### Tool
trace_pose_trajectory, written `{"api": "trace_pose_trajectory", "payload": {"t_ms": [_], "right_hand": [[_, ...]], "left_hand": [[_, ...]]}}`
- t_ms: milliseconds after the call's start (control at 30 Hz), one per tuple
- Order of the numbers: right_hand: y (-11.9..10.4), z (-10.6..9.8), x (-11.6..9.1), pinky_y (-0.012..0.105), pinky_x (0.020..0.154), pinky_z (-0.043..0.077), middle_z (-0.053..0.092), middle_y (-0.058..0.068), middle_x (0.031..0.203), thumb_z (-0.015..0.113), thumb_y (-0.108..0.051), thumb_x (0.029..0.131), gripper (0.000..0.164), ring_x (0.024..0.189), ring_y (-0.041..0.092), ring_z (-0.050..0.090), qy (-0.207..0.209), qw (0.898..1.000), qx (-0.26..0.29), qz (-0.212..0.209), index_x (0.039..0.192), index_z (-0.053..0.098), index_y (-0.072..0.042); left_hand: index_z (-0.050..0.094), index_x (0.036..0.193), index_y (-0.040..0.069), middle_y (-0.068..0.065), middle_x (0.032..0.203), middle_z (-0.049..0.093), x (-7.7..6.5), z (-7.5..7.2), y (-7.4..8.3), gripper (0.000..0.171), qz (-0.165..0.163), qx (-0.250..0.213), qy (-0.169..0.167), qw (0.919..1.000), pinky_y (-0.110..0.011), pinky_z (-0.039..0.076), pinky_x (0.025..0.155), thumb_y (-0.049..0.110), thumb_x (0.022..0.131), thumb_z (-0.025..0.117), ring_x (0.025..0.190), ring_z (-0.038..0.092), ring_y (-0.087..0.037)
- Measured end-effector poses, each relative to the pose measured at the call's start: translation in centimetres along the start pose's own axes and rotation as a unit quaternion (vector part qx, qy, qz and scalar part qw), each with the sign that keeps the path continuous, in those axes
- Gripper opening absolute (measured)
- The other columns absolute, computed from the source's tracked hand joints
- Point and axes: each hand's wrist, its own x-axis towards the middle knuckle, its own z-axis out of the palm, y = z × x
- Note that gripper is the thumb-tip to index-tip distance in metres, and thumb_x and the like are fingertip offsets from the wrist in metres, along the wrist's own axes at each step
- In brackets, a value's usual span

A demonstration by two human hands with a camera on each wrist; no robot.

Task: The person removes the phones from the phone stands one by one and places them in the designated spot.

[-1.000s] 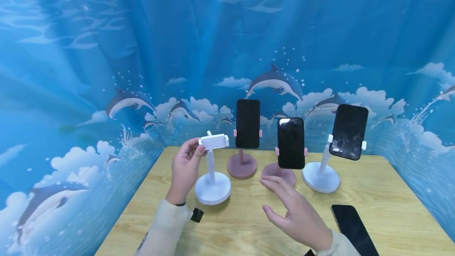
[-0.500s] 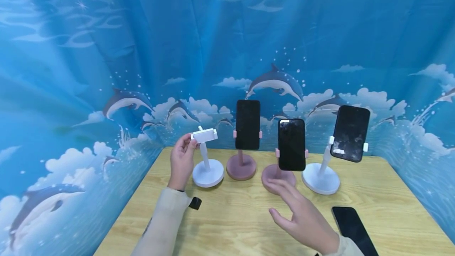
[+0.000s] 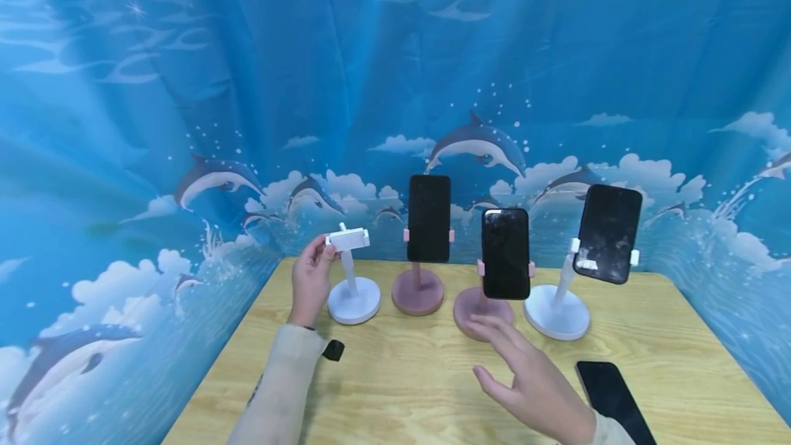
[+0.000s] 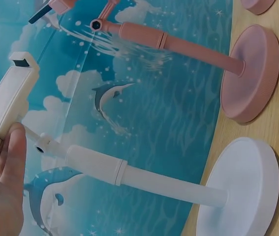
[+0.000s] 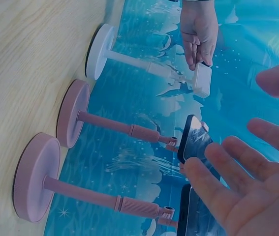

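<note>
My left hand (image 3: 311, 287) pinches the left end of the clamp on a white phone stand (image 3: 354, 301), whose round base is on the table at the far left of the row. That white clamp (image 4: 12, 96) holds no phone in the left wrist view. My right hand (image 3: 534, 383) hovers above the table with its fingers spread and nothing in them, in front of the nearer pink phone stand (image 3: 472, 314). A black phone (image 3: 505, 253) sits upright in that stand's clamp.
Behind, a second pink stand (image 3: 417, 292) bears a phone (image 3: 429, 218). To the right, another white stand (image 3: 557, 312) holds a tilted phone (image 3: 608, 232). One more phone (image 3: 613, 397) lies flat on the wooden table (image 3: 395, 390), near the right forearm. A dolphin-print curtain (image 3: 346, 88) hangs behind.
The left hand has shifted the white stand back and to the left, away from me. My right hand has drifted slightly right and down, still spread.
</note>
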Motion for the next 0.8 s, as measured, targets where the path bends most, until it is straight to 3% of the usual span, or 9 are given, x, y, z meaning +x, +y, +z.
{"api": "trace_pose_trajectory", "payload": {"t_ms": [233, 400, 633, 700, 800], "right_hand": [[0.3, -0.4, -0.6, 0.045, 0.096, 0.059, 0.057, -0.011, 0.145, 0.085, -0.019, 0.085, 0.066, 0.127, 0.016, 0.061, 0.0, 0.999, -0.027, 0.018, 0.144, 0.057, -0.031], [0.4, -1.0, -1.0, 0.045, 0.091, 0.061, 0.061, -0.004, 0.141, 0.085, -0.023, 0.085, 0.061, 0.122, 0.019, 0.063, 0.003, 0.997, -0.071, 0.031, 0.142, 0.061, -0.024], [0.6, -2.2, -1.4, 0.046, 0.092, 0.059, 0.059, 0.004, 0.14, 0.085, -0.024, 0.08, 0.067, 0.122, 0.022, 0.06, 0.03, 0.989, -0.142, -0.02, 0.141, 0.061, -0.015], [0.6, -2.6, -1.4, 0.043, 0.101, 0.055, 0.058, 0.005, 0.142, 0.084, -0.027, 0.081, 0.068, 0.123, 0.022, 0.058, 0.04, 0.987, -0.153, -0.033, 0.143, 0.06, -0.014], [0.5, -2.9, -1.5, 0.031, 0.121, 0.034, 0.056, 0.006, 0.145, 0.071, -0.044, 0.095, 0.06, 0.127, 0.023, 0.056, 0.05, 0.985, -0.158, -0.044, 0.146, 0.058, -0.014]], "left_hand": [[0.051, 0.146, -0.002, -0.022, 0.129, 0.062, 0.1, -0.2, -0.2, 0.044, -0.004, -0.014, -0.015, 0.9998, -0.036, 0.054, 0.103, 0.021, 0.108, 0.054, 0.115, 0.066, -0.031], [0.051, 0.146, -0.002, -0.023, 0.128, 0.062, 0.0, -0.3, -0.4, 0.044, -0.014, -0.019, -0.016, 0.9996, -0.037, 0.054, 0.104, 0.021, 0.109, 0.054, 0.117, 0.064, -0.038], [0.046, 0.152, 0.003, -0.019, 0.14, 0.058, -0.7, -0.3, 0.3, 0.051, -0.032, -0.011, -0.007, 0.9994, -0.035, 0.052, 0.105, 0.026, 0.108, 0.057, 0.127, 0.059, -0.033], [0.043, 0.153, 0.004, -0.017, 0.145, 0.054, -1.1, -0.1, 0.6, 0.053, -0.03, -0.008, 0.007, 0.9995, -0.036, 0.05, 0.109, 0.028, 0.107, 0.058, 0.131, 0.055, -0.03], [0.043, 0.15, 0.003, -0.017, 0.146, 0.05, -2.0, 0.3, 1.2, 0.052, 0.007, -0.008, 0.057, 0.9983, -0.041, 0.045, 0.113, 0.026, 0.106, 0.06, 0.132, 0.05, -0.026]]}}
